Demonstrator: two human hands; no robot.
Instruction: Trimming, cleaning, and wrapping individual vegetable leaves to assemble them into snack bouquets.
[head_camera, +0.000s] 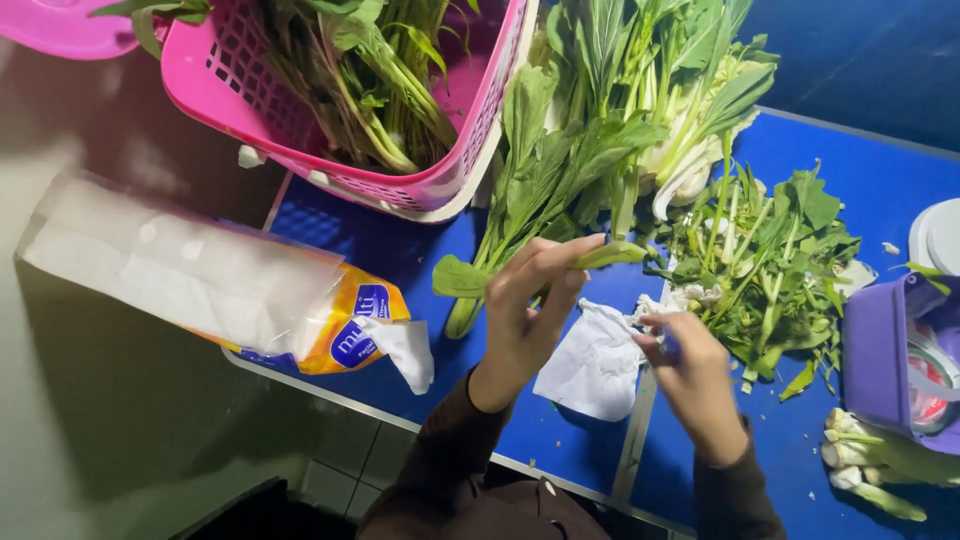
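Two hands worked above the tissue (592, 365): left hand (525, 315) pinched a leafy stem (545, 268) just above it; right hand (690, 375), fingers curled, gripped something beside it, contents unclear.

Your work surface is a blue table (560, 420). On it rest a pink basket (440, 180), loose leafy greens (600, 150), trimmed scraps (770, 270), white paper (590, 365), a tissue pack (200, 285) and a purple container (885, 360).
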